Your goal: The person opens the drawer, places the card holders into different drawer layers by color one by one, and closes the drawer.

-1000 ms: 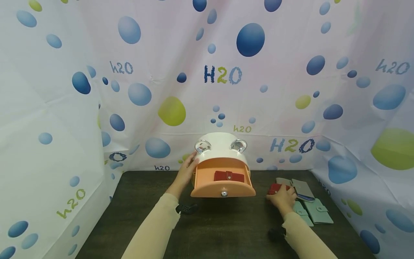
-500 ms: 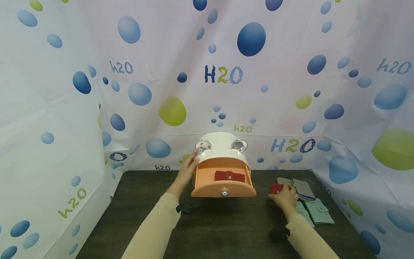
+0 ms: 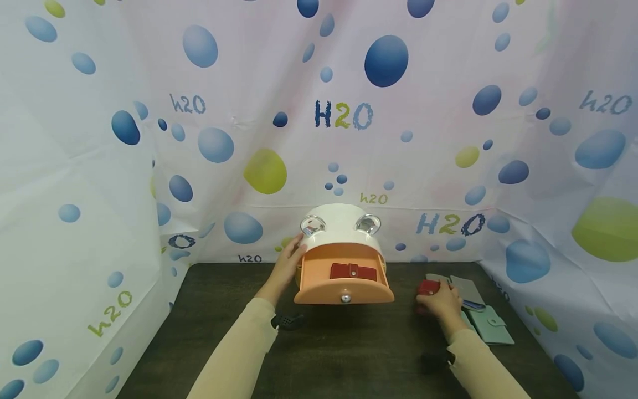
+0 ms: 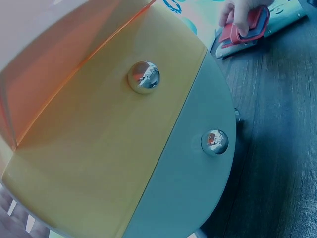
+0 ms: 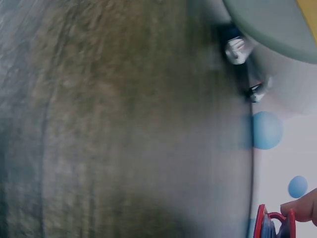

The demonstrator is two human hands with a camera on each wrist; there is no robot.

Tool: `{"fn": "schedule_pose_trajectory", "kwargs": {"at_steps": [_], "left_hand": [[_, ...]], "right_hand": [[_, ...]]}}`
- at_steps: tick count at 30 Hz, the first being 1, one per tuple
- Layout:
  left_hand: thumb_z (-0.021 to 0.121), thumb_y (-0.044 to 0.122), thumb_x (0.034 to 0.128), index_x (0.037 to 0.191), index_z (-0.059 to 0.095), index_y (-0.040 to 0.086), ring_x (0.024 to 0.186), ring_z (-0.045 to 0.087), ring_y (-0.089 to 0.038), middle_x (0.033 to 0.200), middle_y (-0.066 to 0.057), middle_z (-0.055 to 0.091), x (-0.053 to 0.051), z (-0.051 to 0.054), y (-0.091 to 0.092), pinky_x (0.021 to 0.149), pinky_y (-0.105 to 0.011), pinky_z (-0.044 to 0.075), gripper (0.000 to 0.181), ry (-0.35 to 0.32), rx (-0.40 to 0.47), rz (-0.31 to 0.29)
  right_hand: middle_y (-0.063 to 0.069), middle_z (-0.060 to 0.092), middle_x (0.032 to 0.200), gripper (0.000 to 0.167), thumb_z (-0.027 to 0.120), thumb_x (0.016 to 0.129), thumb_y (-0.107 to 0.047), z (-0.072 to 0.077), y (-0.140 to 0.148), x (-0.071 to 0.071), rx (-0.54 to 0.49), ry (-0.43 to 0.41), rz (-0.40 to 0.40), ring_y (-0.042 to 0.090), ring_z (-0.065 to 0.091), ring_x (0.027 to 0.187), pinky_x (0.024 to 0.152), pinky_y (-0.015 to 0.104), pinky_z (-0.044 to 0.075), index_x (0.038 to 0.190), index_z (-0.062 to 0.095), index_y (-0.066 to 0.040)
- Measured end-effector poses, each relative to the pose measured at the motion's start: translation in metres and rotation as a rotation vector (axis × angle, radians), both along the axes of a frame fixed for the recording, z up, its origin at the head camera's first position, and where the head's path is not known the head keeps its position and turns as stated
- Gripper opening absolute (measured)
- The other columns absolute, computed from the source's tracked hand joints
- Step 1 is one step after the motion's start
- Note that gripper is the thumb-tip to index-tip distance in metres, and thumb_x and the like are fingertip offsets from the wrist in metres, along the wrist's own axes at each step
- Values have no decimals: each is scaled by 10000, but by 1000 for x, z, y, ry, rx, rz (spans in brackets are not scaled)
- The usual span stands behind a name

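A white rounded drawer box (image 3: pixel 340 219) with two silver rings on top stands at the table's back, its orange drawer (image 3: pixel 321 291) pulled out. Inside the drawer lies a red wallet (image 3: pixel 356 272). My left hand (image 3: pixel 285 270) rests against the box's left side, fingers along it. At the right, my right hand (image 3: pixel 443 305) pinches another red wallet (image 3: pixel 428 287) beside the grey and mint ones. The left wrist view shows a yellow drawer front (image 4: pixel 99 129) and a green one (image 4: pixel 188 173), both closed, with silver knobs.
Grey wallets (image 3: pixel 468 289) and mint wallets (image 3: pixel 492 327) lie at the right of the dark table (image 3: pixel 349 354). A patterned sheet (image 3: pixel 319 155) with blue and green dots hangs behind and at the sides.
My right hand has moved slightly to the right with the red wallet, now covering more of the nearer mint one. The left hand, the box and its drawer have stayed in place.
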State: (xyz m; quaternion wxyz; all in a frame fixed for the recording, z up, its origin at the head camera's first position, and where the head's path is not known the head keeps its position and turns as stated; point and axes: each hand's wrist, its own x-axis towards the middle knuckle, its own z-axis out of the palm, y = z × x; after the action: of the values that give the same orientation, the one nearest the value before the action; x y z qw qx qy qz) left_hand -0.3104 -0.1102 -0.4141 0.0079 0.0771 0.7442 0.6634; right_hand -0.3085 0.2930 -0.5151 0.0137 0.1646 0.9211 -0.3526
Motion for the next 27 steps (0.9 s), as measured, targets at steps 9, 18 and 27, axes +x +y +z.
{"fn": "schedule_pose_trajectory", "kwargs": {"at_steps": [9,18,27], "left_hand": [[486,274,1073,1573,284,30,1489,203,-392,1624,-223,213,-1,-1,0,1189,-535,228,592,10,4,-5],[484,276,1074,1569,292,23,1472,238,-417,1610,-243,238,-1,-1,1,1176,-556,250,589,19,-19,1],[483,344,1070,1584,288,79,1475,237,-405,1619,-218,238,-23,-31,-1,1177,-570,234,610,8,-21,36]], "right_hand": [[442,150,1473,997,714,775,-254,23,1,2,-28,23,43,608,214,1279,1027,693,306,1524,164,107],[425,116,1496,1000,707,800,-270,38,4,1,-78,28,58,606,188,1293,1019,699,328,1552,142,69],[414,138,1503,1000,706,796,-299,55,5,2,-77,42,101,595,240,1273,979,680,386,1556,162,58]]}}
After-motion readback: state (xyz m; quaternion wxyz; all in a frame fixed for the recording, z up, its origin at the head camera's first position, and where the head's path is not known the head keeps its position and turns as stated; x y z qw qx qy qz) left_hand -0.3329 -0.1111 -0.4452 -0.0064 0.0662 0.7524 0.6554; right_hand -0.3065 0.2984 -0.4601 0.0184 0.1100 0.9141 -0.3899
